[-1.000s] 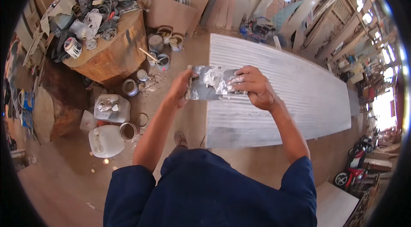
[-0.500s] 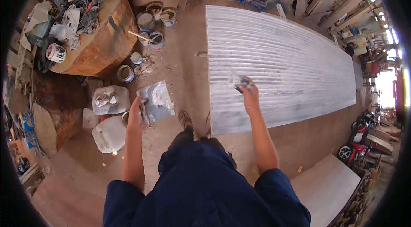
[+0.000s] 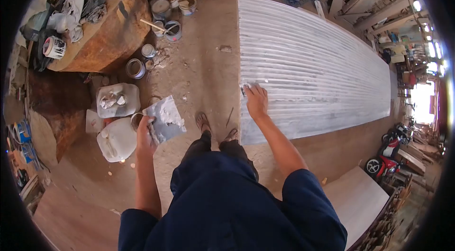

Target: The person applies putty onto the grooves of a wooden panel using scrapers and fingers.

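My left hand is closed on the near edge of a flat grey mixing board. A spread of white putty covers much of the board's upper side. On the right lies a long ribbed panel, streaked white and grey along its grooves. My right hand is down at the panel's left edge, fingers closed round a putty scraper. Most of the scraper is hidden under the fingers. A small white blob lies on the ribs just beyond that hand.
Several open paint cans stand on the dirt floor at the left, one with a stick across it. Two whitish plastic jugs sit nearer me. A rusty block-like box carries cloths and cables. A red motorcycle stands at the right.
My right hand has come left and down with the scraper, from above the ribs to the panel's left edge. The left hand and board have shifted slightly left and lower.
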Demonstrator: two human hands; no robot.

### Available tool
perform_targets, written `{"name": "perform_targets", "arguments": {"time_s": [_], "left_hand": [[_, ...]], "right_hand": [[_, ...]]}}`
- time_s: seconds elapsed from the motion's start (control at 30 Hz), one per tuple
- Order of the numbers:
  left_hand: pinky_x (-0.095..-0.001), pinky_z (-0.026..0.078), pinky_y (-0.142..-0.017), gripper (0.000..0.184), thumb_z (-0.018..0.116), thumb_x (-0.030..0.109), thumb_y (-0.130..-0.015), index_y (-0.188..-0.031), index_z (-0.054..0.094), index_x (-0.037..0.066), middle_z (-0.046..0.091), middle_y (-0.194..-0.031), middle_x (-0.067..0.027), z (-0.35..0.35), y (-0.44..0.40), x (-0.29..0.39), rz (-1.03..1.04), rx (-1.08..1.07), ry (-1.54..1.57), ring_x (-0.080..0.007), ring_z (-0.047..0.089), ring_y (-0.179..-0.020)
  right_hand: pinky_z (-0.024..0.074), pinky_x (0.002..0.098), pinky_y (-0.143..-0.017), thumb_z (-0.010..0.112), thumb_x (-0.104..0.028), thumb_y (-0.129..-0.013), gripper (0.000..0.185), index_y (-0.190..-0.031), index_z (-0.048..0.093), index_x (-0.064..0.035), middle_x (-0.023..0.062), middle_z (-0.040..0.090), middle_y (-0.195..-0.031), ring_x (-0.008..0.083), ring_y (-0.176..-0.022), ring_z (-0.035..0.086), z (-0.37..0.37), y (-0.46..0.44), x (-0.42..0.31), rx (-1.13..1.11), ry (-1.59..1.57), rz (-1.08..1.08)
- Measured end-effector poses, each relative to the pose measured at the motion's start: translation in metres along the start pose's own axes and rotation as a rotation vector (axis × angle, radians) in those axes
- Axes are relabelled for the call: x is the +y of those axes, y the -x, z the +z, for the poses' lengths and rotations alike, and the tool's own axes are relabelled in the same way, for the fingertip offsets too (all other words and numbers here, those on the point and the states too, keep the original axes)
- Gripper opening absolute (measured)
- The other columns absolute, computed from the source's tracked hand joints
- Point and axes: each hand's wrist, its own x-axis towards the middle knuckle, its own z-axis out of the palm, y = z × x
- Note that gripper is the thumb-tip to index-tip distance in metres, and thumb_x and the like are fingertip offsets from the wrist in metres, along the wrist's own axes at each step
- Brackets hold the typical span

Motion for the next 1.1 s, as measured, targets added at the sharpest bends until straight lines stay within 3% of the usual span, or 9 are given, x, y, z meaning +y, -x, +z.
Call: {"name": "perform_targets", "arguments": {"time_s": [0.27, 0.33, 0.4, 0.53, 0.73, 1.1], "left_hand": [[-0.0337, 0.055, -0.069, 0.02, 0.058, 0.024, -0.084, -0.094, 0.06, 0.006, 0.063, -0.083, -0.005, -0.001, -0.008, -0.002, -0.053, -0.017, -0.012, -0.0197, 0.064, -0.075], [-0.033, 0.055, -0.068, 0.019, 0.057, 0.024, -0.084, -0.093, 0.06, 0.006, 0.062, -0.082, -0.0048, 0.012, 0.001, -0.002, -0.055, 0.087, -0.071, -0.0196, 0.064, -0.072], [-0.033, 0.055, -0.067, 0.019, 0.058, 0.024, -0.084, -0.092, 0.06, 0.007, 0.062, -0.08, -0.0047, 0.013, -0.001, -0.007, -0.051, 0.053, -0.049, -0.0195, 0.063, -0.071], [-0.0333, 0.054, -0.066, 0.019, 0.058, 0.024, -0.084, -0.09, 0.061, 0.006, 0.061, -0.077, -0.0042, 0.032, 0.009, -0.013, -0.05, -0.002, -0.04, -0.0191, 0.063, -0.068], [-0.0324, 0.054, -0.064, 0.019, 0.057, 0.023, -0.083, -0.089, 0.061, 0.006, 0.061, -0.076, -0.0039, 0.042, 0.006, -0.037, -0.066, 0.018, -0.048, -0.0186, 0.062, -0.067], [-0.0319, 0.054, -0.063, 0.017, 0.057, 0.024, -0.084, -0.088, 0.06, 0.008, 0.059, -0.076, -0.003, 0.077, 0.02, -0.085, -0.051, 0.063, -0.051, -0.0169, 0.062, -0.068]], "right_hand": [[0.039, 0.0432, -0.095, 0.055, 0.0, -0.079, 0.034, -0.11, 0.067, -0.0091, 0.0081, 0.062, -0.11, 0.0262, -0.113, 0.052, -0.005, 0.004, 0.016, 0.01, 0.025, 0.031], [0.0389, 0.0433, -0.095, 0.055, 0.0, -0.078, 0.035, -0.109, 0.067, -0.0091, 0.0084, 0.062, -0.11, 0.0265, -0.113, 0.052, -0.008, 0.005, 0.024, -0.014, 0.006, 0.032], [0.0382, 0.0434, -0.097, 0.056, 0.001, -0.077, 0.035, -0.109, 0.067, -0.0097, 0.0078, 0.062, -0.113, 0.0269, -0.114, 0.051, -0.007, 0.003, 0.036, 0.07, 0.055, 0.06], [0.0377, 0.0427, -0.097, 0.056, 0.001, -0.076, 0.036, -0.108, 0.068, -0.0099, 0.0077, 0.062, -0.112, 0.0271, -0.114, 0.051, -0.014, 0.012, 0.046, 0.01, 0.08, 0.059], [0.0363, 0.0439, -0.1, 0.053, 0.004, -0.078, 0.04, -0.113, 0.067, -0.0104, 0.0091, 0.062, -0.115, 0.0278, -0.119, 0.05, -0.015, 0.023, 0.075, 0.026, 0.008, 0.151], [0.0359, 0.0426, -0.1, 0.054, 0.005, -0.078, 0.04, -0.112, 0.067, -0.0106, 0.0085, 0.062, -0.116, 0.0269, -0.121, 0.049, -0.026, 0.041, 0.142, 0.041, 0.036, 0.117]]}}
